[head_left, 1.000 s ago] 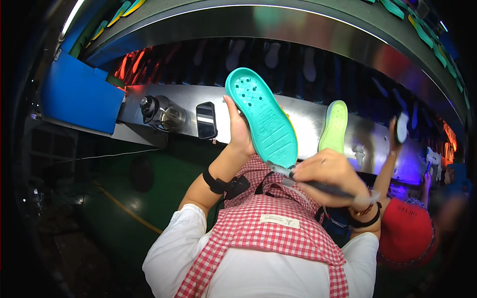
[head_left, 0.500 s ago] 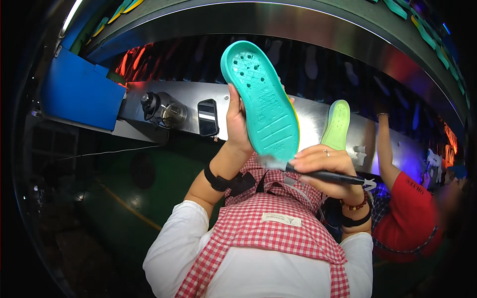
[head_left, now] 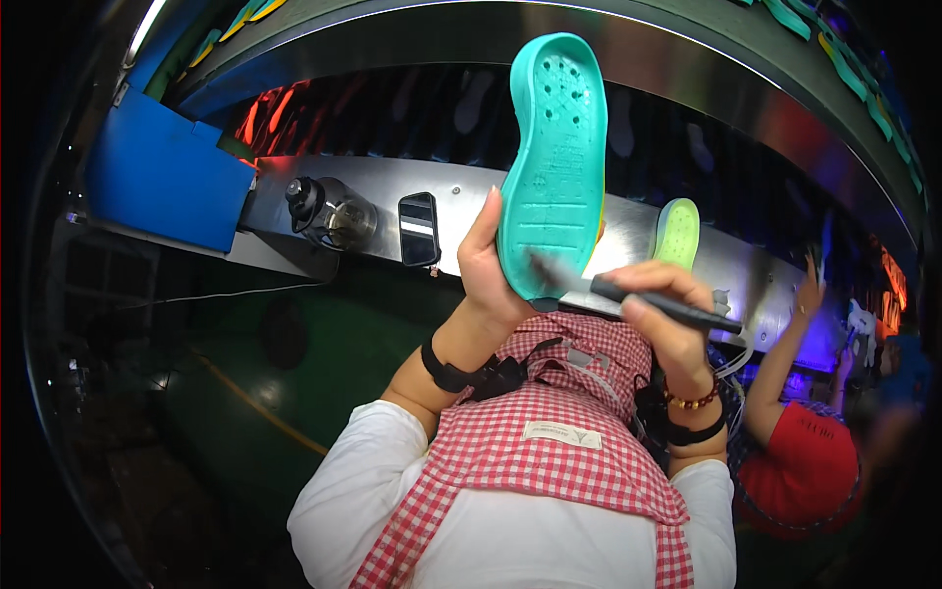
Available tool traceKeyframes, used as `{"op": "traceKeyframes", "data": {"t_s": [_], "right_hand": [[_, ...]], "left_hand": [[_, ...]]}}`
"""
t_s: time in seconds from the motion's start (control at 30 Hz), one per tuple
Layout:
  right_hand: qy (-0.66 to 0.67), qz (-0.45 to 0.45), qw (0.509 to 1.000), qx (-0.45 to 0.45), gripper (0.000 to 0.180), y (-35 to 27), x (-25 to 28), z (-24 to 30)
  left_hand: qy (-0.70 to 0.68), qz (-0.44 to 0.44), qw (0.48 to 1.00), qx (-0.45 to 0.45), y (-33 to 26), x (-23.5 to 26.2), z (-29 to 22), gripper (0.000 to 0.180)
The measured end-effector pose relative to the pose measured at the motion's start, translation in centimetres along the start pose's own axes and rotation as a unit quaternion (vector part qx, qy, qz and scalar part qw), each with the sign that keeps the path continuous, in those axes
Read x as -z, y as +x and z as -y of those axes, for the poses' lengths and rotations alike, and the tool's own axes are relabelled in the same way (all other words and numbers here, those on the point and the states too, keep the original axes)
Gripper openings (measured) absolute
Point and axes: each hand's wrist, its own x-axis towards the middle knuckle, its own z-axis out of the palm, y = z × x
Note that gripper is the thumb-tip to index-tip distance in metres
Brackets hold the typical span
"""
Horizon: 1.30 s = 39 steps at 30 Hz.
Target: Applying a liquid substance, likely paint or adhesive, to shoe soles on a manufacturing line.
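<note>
A turquoise shoe sole (head_left: pixel 556 187) with small holes at one end and ridges at the other is held up in front of me. My left hand (head_left: pixel 491 273) grips it along its left edge near the lower end, thumb on the rim; the other fingers are hidden behind it. Between the fingers of my right hand (head_left: pixel 677 319) is a black-handled brush (head_left: pixel 662 302). Its bristles, smeared by motion, lie over the ridged lower end of the sole. A yellow edge shows behind the sole on the right.
Beyond my hands runs a metal bench (head_left: pixel 461 196) bearing a water bottle (head_left: pixel 339 216), a phone (head_left: pixel 419 231) and a light green sole (head_left: pixel 677 236). A blue box (head_left: pixel 167 177) stands left. Soles line a curved shelf (head_left: pixel 687 54) above. At right works a person in red (head_left: pixel 800 461).
The turquoise sole has moved up and right and turned more upright in my left hand. The brush has shifted from the sole's lower tip onto its ridged face. The co-worker's arm has moved.
</note>
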Motion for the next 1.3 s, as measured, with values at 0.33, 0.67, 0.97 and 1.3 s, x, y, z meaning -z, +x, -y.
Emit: {"op": "traceKeyframes", "data": {"t_s": [0.33, 0.67, 0.97, 1.3], "right_hand": [[-0.126, 0.051, 0.988, 0.067, 0.018, 1.8, 1.5, 1.8], [-0.207, 0.225, 0.939, 0.161, 0.022, 1.1, 0.4, 3.7], [-0.387, 0.334, 0.853, 0.105, 0.021, 1.4, 3.3, 4.5], [-0.372, 0.282, 0.877, 0.112, 0.022, 2.7, 5.0, 5.4]], "left_hand": [[0.060, 0.026, 0.998, 0.001, 0.8, 0.0, -0.9, 0.051], [0.016, 0.057, 0.982, 0.177, 1.9, 0.8, -2.3, 0.057], [0.276, 0.044, 0.914, 0.294, 1.7, -0.2, -3.7, 0.047], [0.307, 0.026, 0.898, 0.314, 1.1, -0.2, -4.0, 0.047]]}}
